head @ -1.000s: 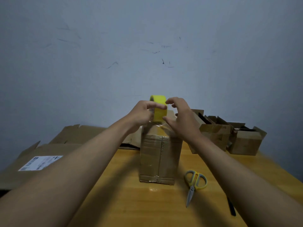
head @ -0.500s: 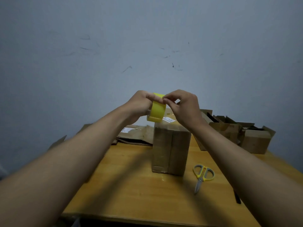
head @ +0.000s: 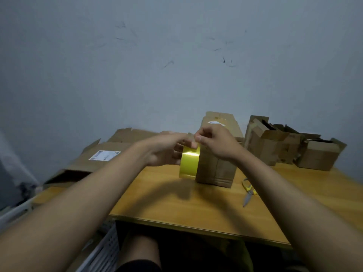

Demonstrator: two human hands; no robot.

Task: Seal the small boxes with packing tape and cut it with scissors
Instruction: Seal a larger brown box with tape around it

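Up front, the left hand is holding the yellow tape roll from its far side, fingers curled around it. The right hand is pinching the tape's loose end at the top of the roll, thumb and forefinger closed on it. Directly behind and touching the roll, a tall cardboard box is standing upright on the wooden table. Yellow-handled scissors are lying on the table below the right wrist. Open small boxes are sitting farther right, well apart from both hands.
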